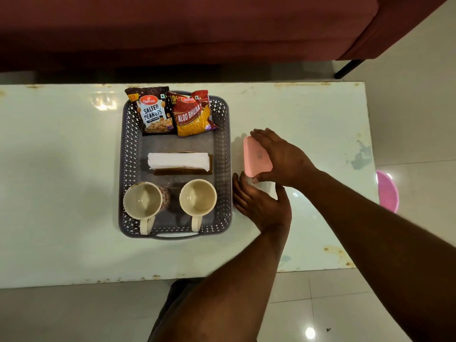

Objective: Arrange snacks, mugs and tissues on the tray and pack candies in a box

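Note:
A grey perforated tray (127, 154) sits on the table. It holds a salted peanuts packet (153, 112) and an aloo bhujia packet (193, 116) at the far end, a stack of white tissues (179, 160) in the middle, and two cream mugs (144, 201) (198, 197) at the near end. Just right of the tray is a box with a pink lid (254, 156). My right hand (281, 157) lies over the lid and grips it. My left hand (261, 206) holds the white box base (267, 187) from the near side. The box contents are hidden.
The white glossy table (61, 169) has worn edges. A maroon sofa (187, 28) stands beyond its far edge. A pink plastic stool (387, 191) peeks out past the table's right edge. My leg shows below the near edge.

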